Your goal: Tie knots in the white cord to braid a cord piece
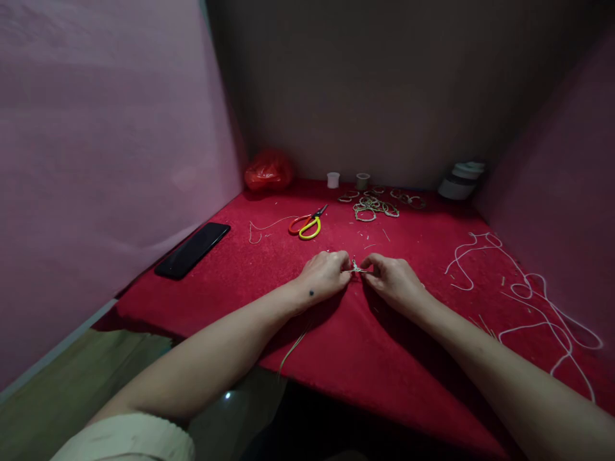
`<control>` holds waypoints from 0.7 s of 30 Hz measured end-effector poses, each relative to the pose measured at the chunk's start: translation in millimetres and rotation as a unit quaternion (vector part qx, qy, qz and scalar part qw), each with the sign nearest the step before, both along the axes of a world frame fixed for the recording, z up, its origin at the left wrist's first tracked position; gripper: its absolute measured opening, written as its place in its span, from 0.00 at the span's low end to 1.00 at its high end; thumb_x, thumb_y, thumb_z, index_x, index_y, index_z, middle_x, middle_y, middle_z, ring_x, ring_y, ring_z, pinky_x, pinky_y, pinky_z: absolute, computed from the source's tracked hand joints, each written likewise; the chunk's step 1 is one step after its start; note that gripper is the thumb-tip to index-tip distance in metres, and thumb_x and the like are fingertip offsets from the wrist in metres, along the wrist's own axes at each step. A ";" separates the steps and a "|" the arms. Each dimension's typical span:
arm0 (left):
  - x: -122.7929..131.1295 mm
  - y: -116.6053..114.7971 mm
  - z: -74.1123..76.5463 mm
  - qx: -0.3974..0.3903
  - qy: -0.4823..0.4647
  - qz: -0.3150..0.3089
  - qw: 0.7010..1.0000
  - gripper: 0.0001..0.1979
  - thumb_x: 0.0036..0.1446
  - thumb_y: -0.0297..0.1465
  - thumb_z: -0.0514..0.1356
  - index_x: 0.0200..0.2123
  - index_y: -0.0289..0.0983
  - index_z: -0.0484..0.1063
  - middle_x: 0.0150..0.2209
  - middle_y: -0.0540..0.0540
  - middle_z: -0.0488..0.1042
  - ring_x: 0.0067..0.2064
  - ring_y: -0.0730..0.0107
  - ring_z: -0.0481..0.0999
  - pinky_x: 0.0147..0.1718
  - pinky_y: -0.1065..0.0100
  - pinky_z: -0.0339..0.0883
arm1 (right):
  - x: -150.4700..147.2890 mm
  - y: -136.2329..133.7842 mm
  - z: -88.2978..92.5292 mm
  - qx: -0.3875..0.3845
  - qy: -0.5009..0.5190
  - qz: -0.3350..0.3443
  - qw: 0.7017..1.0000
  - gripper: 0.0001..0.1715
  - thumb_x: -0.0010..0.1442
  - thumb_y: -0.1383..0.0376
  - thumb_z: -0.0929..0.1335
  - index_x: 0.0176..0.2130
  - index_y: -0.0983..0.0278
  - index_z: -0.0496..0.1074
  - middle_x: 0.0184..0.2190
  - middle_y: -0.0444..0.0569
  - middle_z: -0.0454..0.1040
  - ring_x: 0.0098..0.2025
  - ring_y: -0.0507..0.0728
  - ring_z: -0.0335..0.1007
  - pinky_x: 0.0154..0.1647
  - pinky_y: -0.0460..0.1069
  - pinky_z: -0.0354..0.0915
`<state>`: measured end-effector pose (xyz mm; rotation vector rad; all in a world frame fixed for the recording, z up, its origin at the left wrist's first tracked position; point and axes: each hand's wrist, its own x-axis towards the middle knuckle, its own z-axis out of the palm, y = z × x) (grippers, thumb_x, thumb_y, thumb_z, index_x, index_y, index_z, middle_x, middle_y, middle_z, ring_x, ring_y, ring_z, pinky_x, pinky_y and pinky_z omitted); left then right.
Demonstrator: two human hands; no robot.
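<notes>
- Scissors (306, 225): orange and yellow handles, lying flat on the red cloth (336, 358); used as the reference point for all entries below.
- Cord piece (356, 268): small, pale and knotted, in front of the scissors and slightly to their right, held just above the cloth between both hands.
- Left hand (324, 276): just in front of the scissors, fingers curled, fingertips pinching the left end of the cord piece.
- Right hand (394, 282): in front and to the right of the scissors, fingers curled, pinching the right end of the cord piece.
- Thin strand (293, 349): well in front of the scissors, trailing under the left wrist over the cloth's edge.
- Loose strand (262, 229): just left of the scissors.
- Phone (193, 249): black, face down, well to the left of the scissors.
- Red bag (269, 169): behind the scissors, against the back wall.
- White cup (333, 180) and grey cup (362, 181): behind the scissors, to the right.
- Cord loops (372, 206): a heap right of the scissors.
- Long white cord (528, 294): far right of the scissors, sprawled in curves.
</notes>
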<state>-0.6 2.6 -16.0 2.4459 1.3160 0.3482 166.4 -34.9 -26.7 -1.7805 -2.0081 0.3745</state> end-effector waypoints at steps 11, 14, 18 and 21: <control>-4.0 -2.2 11.1 0.017 0.087 -0.029 0.996 0.11 0.50 0.29 0.52 0.31 0.38 0.74 0.30 0.43 0.74 0.33 0.63 0.72 0.30 0.67 0.60 | -3.6 -6.3 9.3 0.027 -0.189 -0.022 0.981 0.10 0.55 0.67 0.60 0.30 0.62 0.71 0.29 0.49 0.76 0.30 0.55 0.70 0.24 0.46 0.48; -7.9 -0.6 15.2 0.007 0.098 -0.044 0.994 0.10 0.49 0.27 0.53 0.30 0.38 0.74 0.29 0.42 0.74 0.32 0.63 0.72 0.30 0.66 0.60 | -4.9 -9.1 14.3 0.019 -0.255 -0.023 0.967 0.12 0.57 0.68 0.59 0.31 0.62 0.70 0.30 0.49 0.75 0.29 0.55 0.70 0.22 0.47 0.44; -12.6 2.3 20.6 -0.009 0.096 -0.070 0.993 0.09 0.47 0.26 0.53 0.28 0.37 0.74 0.27 0.43 0.73 0.29 0.65 0.70 0.28 0.67 0.57 | -5.5 -10.9 15.6 0.012 -0.294 -0.013 0.956 0.14 0.59 0.68 0.57 0.33 0.63 0.70 0.31 0.50 0.74 0.27 0.55 0.69 0.21 0.48 0.42; -16.6 4.4 24.4 -0.031 0.098 -0.088 0.991 0.08 0.46 0.26 0.53 0.27 0.36 0.73 0.24 0.45 0.71 0.26 0.70 0.67 0.26 0.69 0.54 | -5.2 -11.8 14.5 0.015 -0.294 -0.009 0.956 0.13 0.59 0.68 0.57 0.33 0.63 0.69 0.30 0.50 0.74 0.27 0.55 0.69 0.21 0.48 0.42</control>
